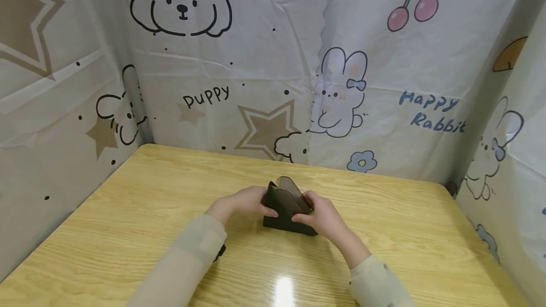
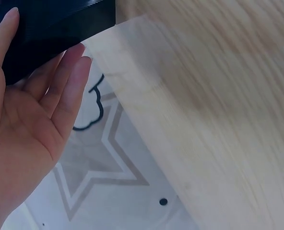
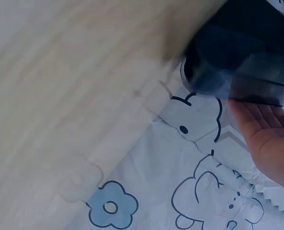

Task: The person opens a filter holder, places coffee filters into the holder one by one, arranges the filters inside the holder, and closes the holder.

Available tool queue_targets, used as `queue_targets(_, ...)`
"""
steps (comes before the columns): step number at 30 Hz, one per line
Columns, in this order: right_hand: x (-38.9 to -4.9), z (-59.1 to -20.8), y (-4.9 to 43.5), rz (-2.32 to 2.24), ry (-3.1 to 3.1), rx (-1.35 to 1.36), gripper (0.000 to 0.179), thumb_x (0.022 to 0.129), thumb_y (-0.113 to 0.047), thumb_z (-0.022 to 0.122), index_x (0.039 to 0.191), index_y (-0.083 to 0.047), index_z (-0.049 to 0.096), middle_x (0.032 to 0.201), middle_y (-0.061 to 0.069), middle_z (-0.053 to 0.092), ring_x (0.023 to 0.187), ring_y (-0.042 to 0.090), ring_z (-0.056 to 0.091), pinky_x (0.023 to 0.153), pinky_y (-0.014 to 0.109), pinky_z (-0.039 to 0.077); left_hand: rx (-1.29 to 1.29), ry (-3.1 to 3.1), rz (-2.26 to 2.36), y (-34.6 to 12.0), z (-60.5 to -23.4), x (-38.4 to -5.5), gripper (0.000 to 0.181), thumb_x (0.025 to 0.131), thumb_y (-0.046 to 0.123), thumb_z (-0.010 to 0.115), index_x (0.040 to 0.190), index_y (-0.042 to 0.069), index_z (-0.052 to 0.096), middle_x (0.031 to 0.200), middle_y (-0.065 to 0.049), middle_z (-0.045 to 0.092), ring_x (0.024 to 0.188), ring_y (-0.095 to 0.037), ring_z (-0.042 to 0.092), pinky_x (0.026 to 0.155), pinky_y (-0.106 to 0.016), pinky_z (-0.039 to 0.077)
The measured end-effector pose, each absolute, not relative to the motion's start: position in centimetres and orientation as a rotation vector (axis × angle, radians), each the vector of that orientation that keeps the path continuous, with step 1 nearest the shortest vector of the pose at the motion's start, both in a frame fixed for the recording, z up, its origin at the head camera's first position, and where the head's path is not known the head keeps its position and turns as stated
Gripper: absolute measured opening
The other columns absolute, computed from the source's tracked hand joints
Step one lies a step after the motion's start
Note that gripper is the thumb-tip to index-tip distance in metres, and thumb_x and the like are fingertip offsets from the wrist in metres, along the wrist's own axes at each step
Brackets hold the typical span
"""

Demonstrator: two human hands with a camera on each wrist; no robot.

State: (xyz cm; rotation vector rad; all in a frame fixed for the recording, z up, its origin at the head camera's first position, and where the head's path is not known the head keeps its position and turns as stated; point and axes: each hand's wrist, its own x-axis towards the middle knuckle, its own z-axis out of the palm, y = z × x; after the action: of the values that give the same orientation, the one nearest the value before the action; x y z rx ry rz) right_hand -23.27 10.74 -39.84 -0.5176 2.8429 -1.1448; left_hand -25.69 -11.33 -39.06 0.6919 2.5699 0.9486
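Observation:
Between both hands, over the middle of the table, stands a black box-like case (image 1: 283, 216) with a smoky see-through panel (image 1: 288, 185) rising rounded from its top. My left hand (image 1: 251, 201) grips the case's left end, thumb on the near face and fingers behind. At the other end, my right hand (image 1: 323, 213) holds the case with its thumb in front and fingers by the panel. The left wrist view shows ridges on the dark case (image 2: 60, 33) above my left palm. In the right wrist view, the panel (image 3: 211, 79) has a rounded corner and overlaps the dark body.
A light wood-grain table (image 1: 170, 193) extends under both arms. Behind it hangs a pale curtain (image 1: 256, 60) printed with cartoon animals and stars, which also runs along the left and right sides. Small black gear (image 1: 220, 251) shows below the left wrist.

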Motion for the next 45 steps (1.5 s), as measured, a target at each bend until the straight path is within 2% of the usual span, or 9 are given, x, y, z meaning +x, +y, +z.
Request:
queue_targets(3, -23.32, -40.06, 10.85, -1.097, 2.854, -0.533, 0.039, 0.075, -0.022, 0.078, 0.107, -0.008, 0.06, 0.096, 0.004, 0.066, 0.082, 0.013, 0.059, 0.073, 0.032, 0.049, 0.708, 2.588, 0.919, -10.8, -39.1, -25.82, 0.042, 0.082, 0.027, 0.072, 0.118, 0.01, 0.056, 0.113, -0.003, 0.064, 0.103, -0.015, 0.059, 0.092, -0.035, 0.045)
queue_targets(11, -23.18, -39.74, 11.01, -1.126, 2.856, -0.527, 0.038, 0.074, -0.022, 0.079, 0.104, -0.007, 0.061, 0.093, 0.003, 0.066, 0.08, 0.011, 0.058, 0.07, 0.031, 0.048, 0.691, 2.59, 0.918, -10.48, -39.01, -25.78, 0.04, 0.083, 0.027, 0.072, 0.116, 0.011, 0.057, 0.108, -0.002, 0.066, 0.097, -0.012, 0.061, 0.088, -0.033, 0.047)
queue_targets(45, -23.37, -40.2, 10.58, -1.045, 2.893, -0.52, 0.044, 0.074, -0.024, 0.079, 0.111, -0.008, 0.06, 0.099, 0.006, 0.066, 0.083, 0.014, 0.059, 0.074, 0.034, 0.049, 0.701, 2.594, 0.933, -10.52, -39.32, -25.81, 0.038, 0.082, 0.025, 0.073, 0.115, 0.012, 0.058, 0.104, 0.0, 0.066, 0.089, -0.008, 0.059, 0.084, -0.031, 0.048)
